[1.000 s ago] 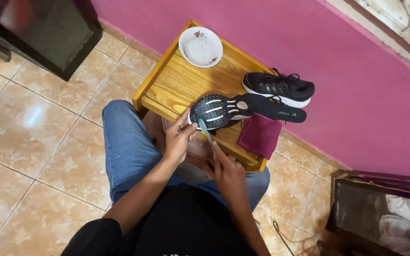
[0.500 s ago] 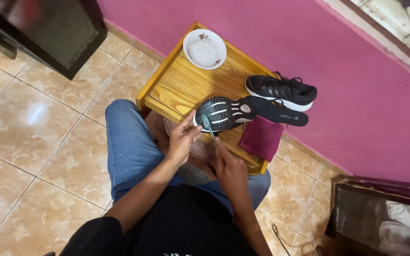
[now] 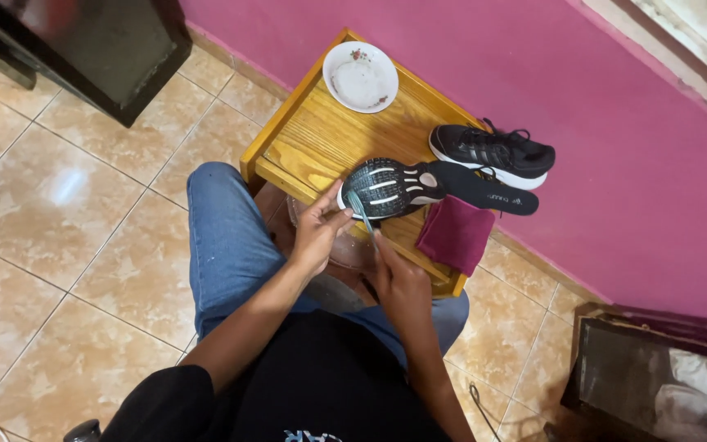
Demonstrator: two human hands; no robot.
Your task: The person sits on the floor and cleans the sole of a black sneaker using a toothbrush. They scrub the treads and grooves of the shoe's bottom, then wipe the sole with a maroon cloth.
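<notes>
We sit at a low wooden worktop set against a pink wall, legs in blue jeans, floor tiled beige

Left hand: closed on the toe end of a black shoe, thumb and fingers pinching its edge. The shoe is turned sole up, white tread bars facing us, and sits at the near edge of the worktop, toe overhanging toward our lap

Right hand: closed around the handle of a brush, pale teal and thin. Its head lies against the sole near the toe; the handle runs back down to the hand

Below both hands, between our knees, we see part of a clear bowl; its contents cannot be told

Other items on the worktop:
- a black insole, flat, just beside the heel of the held shoe
- a second black shoe, upright, at the far right edge by the wall
- a maroon cloth, folded, at the near right corner, touching the insole
- a white dish at the far corner, well apart from the shoes

A dark cabinet stands at upper left
</notes>
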